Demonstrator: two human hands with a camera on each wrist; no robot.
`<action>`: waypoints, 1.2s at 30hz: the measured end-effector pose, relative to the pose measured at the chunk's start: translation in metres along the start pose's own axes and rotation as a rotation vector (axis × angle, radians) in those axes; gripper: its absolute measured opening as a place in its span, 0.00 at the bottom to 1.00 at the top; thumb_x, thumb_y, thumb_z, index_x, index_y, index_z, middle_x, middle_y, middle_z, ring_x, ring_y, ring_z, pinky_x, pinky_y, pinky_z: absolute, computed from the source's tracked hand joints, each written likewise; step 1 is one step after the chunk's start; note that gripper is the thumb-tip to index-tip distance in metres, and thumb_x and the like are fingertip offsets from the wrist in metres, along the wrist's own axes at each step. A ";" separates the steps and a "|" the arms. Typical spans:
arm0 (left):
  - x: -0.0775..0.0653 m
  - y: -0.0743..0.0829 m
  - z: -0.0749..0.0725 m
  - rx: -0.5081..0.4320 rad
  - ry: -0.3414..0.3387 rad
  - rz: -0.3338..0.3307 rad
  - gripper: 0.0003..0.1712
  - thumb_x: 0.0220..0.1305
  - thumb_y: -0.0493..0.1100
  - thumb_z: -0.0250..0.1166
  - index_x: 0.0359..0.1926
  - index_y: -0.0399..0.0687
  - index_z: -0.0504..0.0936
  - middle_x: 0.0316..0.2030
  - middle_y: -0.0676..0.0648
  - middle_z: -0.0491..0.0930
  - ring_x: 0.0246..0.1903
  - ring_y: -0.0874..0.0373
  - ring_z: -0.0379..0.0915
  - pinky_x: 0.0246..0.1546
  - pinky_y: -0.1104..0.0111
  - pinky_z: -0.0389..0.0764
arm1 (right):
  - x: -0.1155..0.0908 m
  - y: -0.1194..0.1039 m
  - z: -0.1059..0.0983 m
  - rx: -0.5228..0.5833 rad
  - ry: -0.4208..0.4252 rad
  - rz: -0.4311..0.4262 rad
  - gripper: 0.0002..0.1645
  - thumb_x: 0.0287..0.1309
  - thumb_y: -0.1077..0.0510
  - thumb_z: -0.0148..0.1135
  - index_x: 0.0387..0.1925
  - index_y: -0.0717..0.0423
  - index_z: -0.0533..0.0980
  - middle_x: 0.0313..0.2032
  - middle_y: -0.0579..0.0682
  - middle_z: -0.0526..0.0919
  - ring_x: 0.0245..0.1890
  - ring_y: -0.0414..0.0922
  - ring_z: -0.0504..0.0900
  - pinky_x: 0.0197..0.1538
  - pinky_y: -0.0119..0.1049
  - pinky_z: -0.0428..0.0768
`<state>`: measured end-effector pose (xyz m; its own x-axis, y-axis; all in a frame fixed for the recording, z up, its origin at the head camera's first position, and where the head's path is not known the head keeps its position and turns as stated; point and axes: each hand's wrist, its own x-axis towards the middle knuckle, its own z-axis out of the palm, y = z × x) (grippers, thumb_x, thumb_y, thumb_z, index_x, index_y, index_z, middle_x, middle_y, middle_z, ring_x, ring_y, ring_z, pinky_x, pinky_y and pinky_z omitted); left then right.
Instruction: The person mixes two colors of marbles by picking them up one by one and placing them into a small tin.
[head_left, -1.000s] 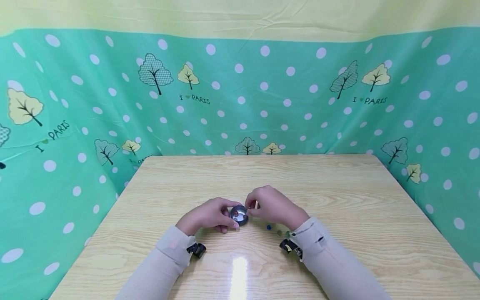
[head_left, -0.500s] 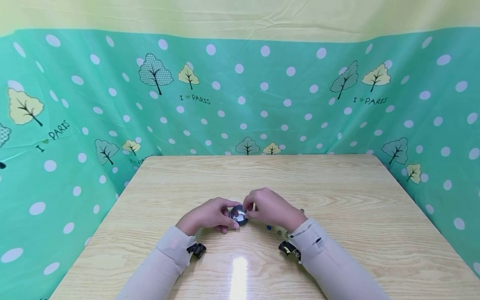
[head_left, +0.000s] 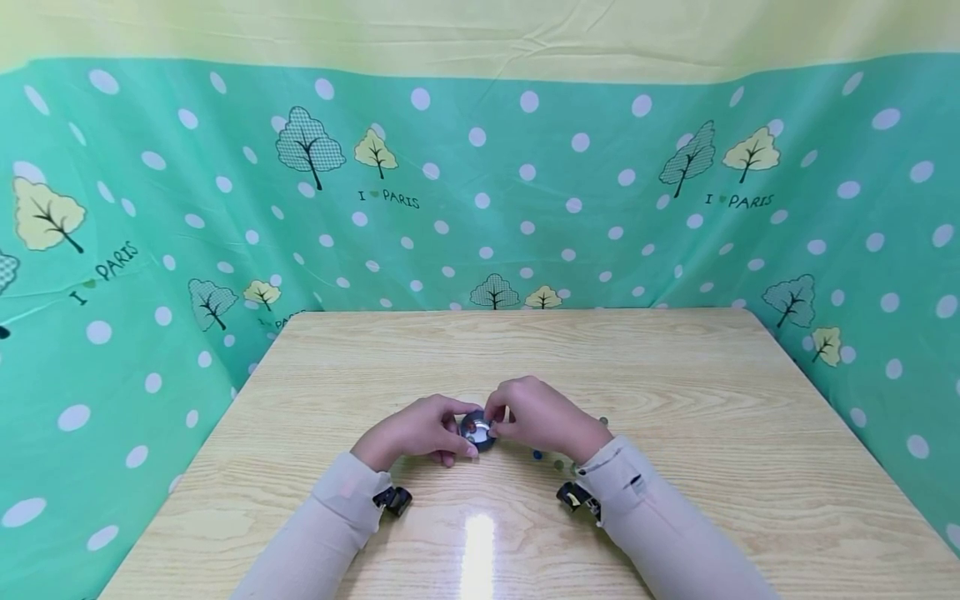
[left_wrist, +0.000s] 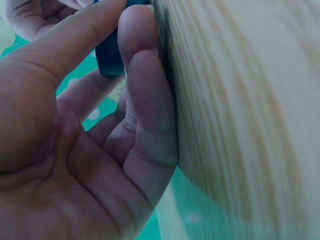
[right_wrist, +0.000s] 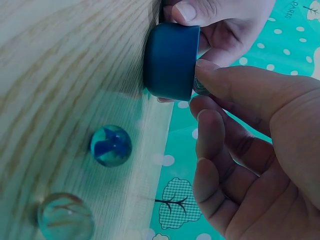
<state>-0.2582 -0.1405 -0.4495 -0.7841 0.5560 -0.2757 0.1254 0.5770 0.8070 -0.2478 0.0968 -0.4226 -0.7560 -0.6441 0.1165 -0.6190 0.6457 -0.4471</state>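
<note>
A small round dark blue cup (head_left: 479, 442) with a shiny silvery inside stands near the middle of the table. Its near and far sides are gripped by my left hand (head_left: 420, 429), thumb toward me; part of the cup (left_wrist: 108, 57) shows past the fingers in the left wrist view. At the cup's right rim, my right hand (head_left: 543, 417) pinches a glass marble (right_wrist: 201, 87) between thumb and forefinger, mostly covered by the fingertips. Its other fingers curl loosely. A reddish marble (head_left: 471, 427) lies inside the cup.
On the wooden table (head_left: 675, 375), a blue-swirled marble (right_wrist: 111, 146) and a clear marble with brown streaks (right_wrist: 66, 218) lie right of the cup. Another marble (head_left: 603, 422) sits beyond the right wrist. A green dotted curtain (head_left: 525, 200) surrounds the table's back and sides.
My right hand has shifted slightly left, bringing its fingertips over the cup's right rim. A marble behind the right wrist has come into sight. My left hand and the cup stay put.
</note>
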 end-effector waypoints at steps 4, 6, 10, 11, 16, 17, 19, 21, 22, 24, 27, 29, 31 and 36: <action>0.000 0.000 0.000 -0.003 -0.002 0.002 0.40 0.58 0.47 0.80 0.71 0.55 0.76 0.26 0.44 0.80 0.20 0.54 0.83 0.27 0.62 0.85 | 0.000 -0.001 0.000 0.001 -0.004 0.008 0.04 0.62 0.56 0.74 0.39 0.48 0.88 0.34 0.36 0.85 0.32 0.33 0.79 0.37 0.28 0.79; 0.000 0.000 0.000 -0.004 -0.003 0.002 0.40 0.58 0.47 0.80 0.71 0.55 0.77 0.26 0.44 0.80 0.20 0.54 0.83 0.27 0.62 0.85 | -0.001 -0.001 0.000 0.004 -0.006 0.012 0.04 0.62 0.56 0.74 0.39 0.48 0.88 0.34 0.36 0.85 0.32 0.33 0.79 0.37 0.28 0.79; 0.000 -0.001 0.000 -0.002 -0.005 0.004 0.40 0.57 0.48 0.80 0.71 0.55 0.77 0.26 0.44 0.80 0.20 0.54 0.83 0.27 0.62 0.85 | 0.000 0.000 0.000 0.009 -0.007 0.013 0.04 0.62 0.55 0.74 0.39 0.48 0.88 0.34 0.35 0.85 0.32 0.33 0.79 0.37 0.28 0.79; 0.000 -0.001 0.000 -0.003 -0.006 0.004 0.40 0.57 0.48 0.80 0.71 0.55 0.77 0.26 0.44 0.80 0.20 0.54 0.83 0.27 0.62 0.85 | 0.000 0.000 0.000 0.010 -0.007 0.013 0.04 0.62 0.55 0.74 0.39 0.48 0.88 0.34 0.35 0.85 0.32 0.33 0.79 0.37 0.28 0.79; 0.000 0.000 0.000 -0.002 -0.003 0.004 0.40 0.57 0.48 0.80 0.71 0.55 0.77 0.26 0.44 0.80 0.20 0.54 0.83 0.27 0.61 0.86 | 0.000 0.002 0.001 0.015 -0.008 0.007 0.03 0.62 0.56 0.74 0.38 0.47 0.88 0.33 0.35 0.85 0.31 0.32 0.79 0.37 0.28 0.80; 0.000 0.000 0.000 -0.001 -0.002 0.002 0.40 0.57 0.48 0.80 0.71 0.54 0.77 0.26 0.44 0.80 0.20 0.54 0.83 0.27 0.61 0.86 | 0.000 0.002 0.001 0.016 -0.009 0.006 0.03 0.62 0.57 0.74 0.37 0.46 0.88 0.33 0.34 0.85 0.31 0.32 0.79 0.37 0.28 0.80; 0.000 -0.001 0.000 0.001 -0.002 0.002 0.40 0.57 0.48 0.80 0.71 0.55 0.77 0.26 0.44 0.80 0.20 0.54 0.83 0.27 0.61 0.85 | 0.001 0.002 0.001 0.020 -0.010 0.004 0.03 0.61 0.57 0.75 0.37 0.46 0.88 0.33 0.34 0.85 0.31 0.32 0.79 0.37 0.28 0.80; 0.000 -0.001 0.000 0.004 -0.002 0.002 0.40 0.57 0.48 0.80 0.70 0.55 0.77 0.26 0.44 0.80 0.20 0.54 0.83 0.27 0.62 0.85 | 0.001 0.002 0.001 0.023 -0.011 0.002 0.03 0.61 0.58 0.75 0.36 0.46 0.88 0.33 0.34 0.85 0.31 0.32 0.79 0.37 0.28 0.80; 0.000 -0.001 -0.001 0.005 -0.002 0.003 0.40 0.57 0.48 0.80 0.70 0.55 0.77 0.26 0.44 0.80 0.20 0.54 0.83 0.27 0.62 0.85 | 0.001 0.002 0.001 0.022 -0.012 0.003 0.03 0.61 0.58 0.75 0.37 0.46 0.88 0.33 0.34 0.85 0.31 0.32 0.80 0.37 0.28 0.80; 0.000 0.000 -0.001 0.008 -0.003 0.004 0.40 0.57 0.48 0.80 0.70 0.56 0.77 0.25 0.44 0.80 0.20 0.54 0.83 0.27 0.62 0.85 | 0.001 0.002 0.001 0.021 -0.013 0.002 0.03 0.61 0.58 0.75 0.37 0.46 0.88 0.33 0.34 0.85 0.31 0.32 0.80 0.38 0.28 0.80; -0.001 0.000 -0.001 0.009 -0.003 0.006 0.39 0.58 0.48 0.80 0.70 0.56 0.77 0.25 0.44 0.80 0.20 0.54 0.83 0.27 0.62 0.85 | 0.001 0.001 0.001 0.015 -0.014 0.002 0.03 0.61 0.57 0.75 0.37 0.45 0.88 0.33 0.34 0.85 0.32 0.32 0.80 0.38 0.28 0.80; -0.001 0.000 -0.002 0.007 -0.003 0.007 0.40 0.58 0.48 0.80 0.71 0.56 0.77 0.25 0.44 0.80 0.20 0.54 0.83 0.27 0.62 0.85 | 0.001 0.001 0.001 0.009 -0.016 0.002 0.03 0.62 0.57 0.74 0.37 0.45 0.88 0.33 0.34 0.85 0.32 0.32 0.80 0.38 0.28 0.80; -0.001 0.000 -0.001 0.000 -0.005 0.006 0.40 0.58 0.47 0.80 0.71 0.54 0.76 0.25 0.44 0.80 0.20 0.54 0.83 0.27 0.62 0.86 | 0.001 0.001 0.001 0.007 -0.018 0.004 0.03 0.62 0.56 0.74 0.37 0.45 0.88 0.33 0.34 0.85 0.32 0.32 0.80 0.38 0.28 0.80; -0.001 0.000 -0.001 -0.011 -0.010 0.012 0.40 0.58 0.47 0.80 0.70 0.55 0.77 0.25 0.44 0.81 0.19 0.55 0.82 0.27 0.62 0.86 | 0.000 0.001 0.001 -0.004 -0.017 0.012 0.03 0.62 0.57 0.75 0.37 0.46 0.88 0.33 0.34 0.85 0.31 0.33 0.79 0.37 0.28 0.79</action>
<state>-0.2576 -0.1418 -0.4489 -0.7767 0.5686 -0.2710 0.1282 0.5639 0.8158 -0.2482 0.0973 -0.4239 -0.7594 -0.6436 0.0959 -0.6110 0.6546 -0.4451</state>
